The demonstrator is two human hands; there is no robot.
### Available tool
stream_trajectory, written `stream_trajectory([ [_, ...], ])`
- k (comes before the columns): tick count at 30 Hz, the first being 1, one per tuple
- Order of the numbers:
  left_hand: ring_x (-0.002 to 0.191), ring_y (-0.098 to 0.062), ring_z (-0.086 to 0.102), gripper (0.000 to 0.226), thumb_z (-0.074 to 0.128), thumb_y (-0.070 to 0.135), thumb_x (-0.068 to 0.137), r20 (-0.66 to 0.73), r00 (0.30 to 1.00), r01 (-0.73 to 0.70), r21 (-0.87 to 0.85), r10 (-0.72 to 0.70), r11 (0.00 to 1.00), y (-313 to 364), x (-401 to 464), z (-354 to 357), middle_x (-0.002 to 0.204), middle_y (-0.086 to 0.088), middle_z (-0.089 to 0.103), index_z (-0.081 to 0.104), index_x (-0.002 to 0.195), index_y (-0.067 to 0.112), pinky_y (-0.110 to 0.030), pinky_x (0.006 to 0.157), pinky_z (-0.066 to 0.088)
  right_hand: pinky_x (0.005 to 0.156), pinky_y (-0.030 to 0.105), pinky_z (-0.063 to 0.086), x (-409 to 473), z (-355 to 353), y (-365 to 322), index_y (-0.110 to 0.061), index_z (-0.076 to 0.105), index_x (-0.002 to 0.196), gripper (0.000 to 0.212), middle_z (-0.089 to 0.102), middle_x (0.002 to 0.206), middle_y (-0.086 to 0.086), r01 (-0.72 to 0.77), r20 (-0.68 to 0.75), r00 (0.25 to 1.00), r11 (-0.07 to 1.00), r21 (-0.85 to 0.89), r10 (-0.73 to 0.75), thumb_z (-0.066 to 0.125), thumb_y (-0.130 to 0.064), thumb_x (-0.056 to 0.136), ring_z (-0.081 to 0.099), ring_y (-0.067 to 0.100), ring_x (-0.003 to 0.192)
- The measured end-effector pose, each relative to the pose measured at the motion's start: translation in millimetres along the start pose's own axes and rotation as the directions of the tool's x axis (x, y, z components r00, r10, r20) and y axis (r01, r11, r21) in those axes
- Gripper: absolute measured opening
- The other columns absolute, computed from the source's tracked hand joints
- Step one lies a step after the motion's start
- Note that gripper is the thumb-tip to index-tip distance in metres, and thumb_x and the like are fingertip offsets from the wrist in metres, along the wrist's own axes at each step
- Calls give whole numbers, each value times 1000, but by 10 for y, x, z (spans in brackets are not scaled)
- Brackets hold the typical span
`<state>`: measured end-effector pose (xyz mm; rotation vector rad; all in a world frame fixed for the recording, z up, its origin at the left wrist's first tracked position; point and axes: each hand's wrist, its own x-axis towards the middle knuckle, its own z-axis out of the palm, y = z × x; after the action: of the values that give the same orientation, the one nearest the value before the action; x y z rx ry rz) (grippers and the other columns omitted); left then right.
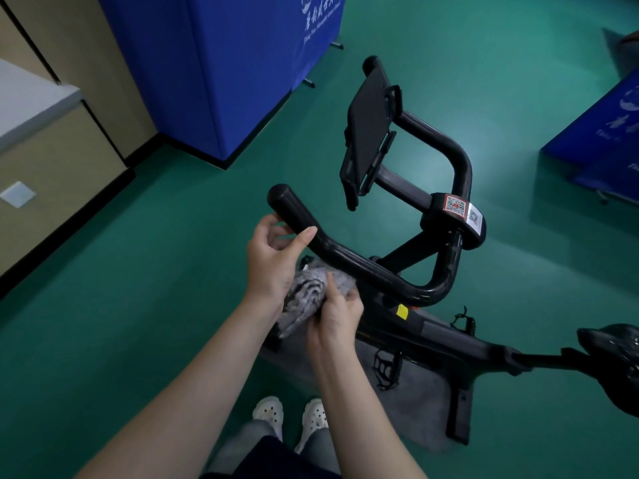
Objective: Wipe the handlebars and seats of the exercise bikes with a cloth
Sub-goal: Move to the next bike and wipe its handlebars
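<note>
A black exercise bike stands before me on the green floor. Its looped black handlebar (363,267) has a near grip end (287,202) pointing up left. My left hand (276,261) curls under that near grip, thumb up against the bar, and part of the grey striped cloth (307,295) shows inside its fingers. My right hand (333,318) grips the bunched cloth just below the bar. The black seat (619,361) is at the right edge, partly cut off. A black tablet holder (368,133) rises from the handlebar's centre.
A blue draped table (228,63) stands at the back left and another blue one (601,133) at the right. A beige cabinet (52,150) lines the left wall. A grey mat (415,402) lies under the bike, by the pedals (385,368). My white shoes (290,416) are below.
</note>
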<state>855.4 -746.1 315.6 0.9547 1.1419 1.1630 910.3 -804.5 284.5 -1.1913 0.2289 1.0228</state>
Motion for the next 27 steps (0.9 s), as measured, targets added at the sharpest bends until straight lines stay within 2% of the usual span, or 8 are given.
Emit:
stream_trajectory([
  [4,72,5,61,34,72,13,81,-7,1000,4,-9,-4,1000,-9,-6,6,82,8,62,55,110,15,-11,64,46,96,50,50,25,-130,45,-1,53,119,31,61,121,23,137,-93,984,982,-126,-150,63,-12,92,64,33,106],
  [7,85,-7,66,32,73,12,80,-17,1000,10,-25,-11,1000,-16,2,7,90,2,66,56,108,15,-17,72,50,93,51,52,7,75,128,-10,57,103,14,67,108,19,181,-34,981,962,-205,-192,64,-10,90,67,31,98],
  [11,91,-16,67,31,74,9,80,-22,1000,4,-38,-5,999,-11,7,9,94,-3,67,56,106,13,-22,77,53,92,49,53,29,175,151,-7,58,104,16,69,105,17,159,43,987,969,-188,-154,65,-9,90,70,29,96],
  [15,78,-1,64,29,72,11,81,-27,1000,3,-48,-4,999,-18,-24,29,87,6,64,55,104,18,-15,70,49,79,46,58,-47,-43,-16,2,54,110,31,69,102,21,67,-115,990,990,-125,-82,67,-17,89,71,31,86],
  [18,75,2,61,28,71,14,83,-42,999,13,-66,-15,998,-47,-35,38,87,7,63,55,105,17,-14,67,47,66,33,58,-80,-230,-178,-4,46,113,35,64,102,13,102,-260,956,985,-137,-135,65,-23,90,67,24,86],
  [20,77,2,62,23,70,17,84,-7,999,38,-60,-39,998,-92,-61,50,88,8,65,56,102,20,-15,68,47,67,27,50,-63,-251,-195,-11,41,110,34,58,97,5,150,-279,935,957,-248,-219,64,-27,91,60,14,81],
  [24,83,-2,66,39,72,11,81,111,988,113,-28,-110,993,-228,-179,166,99,4,67,56,117,12,-18,72,51,78,38,53,-56,-182,-160,-5,44,104,37,59,98,14,158,-230,939,912,-378,-257,64,-33,90,61,25,87],
  [27,81,-4,65,46,73,7,80,77,987,142,-33,-139,989,-280,-233,263,98,4,65,53,121,13,-21,76,53,78,40,57,-16,-334,-216,-3,49,107,38,64,104,17,175,-285,915,918,-357,-285,64,-34,90,66,30,92],
])
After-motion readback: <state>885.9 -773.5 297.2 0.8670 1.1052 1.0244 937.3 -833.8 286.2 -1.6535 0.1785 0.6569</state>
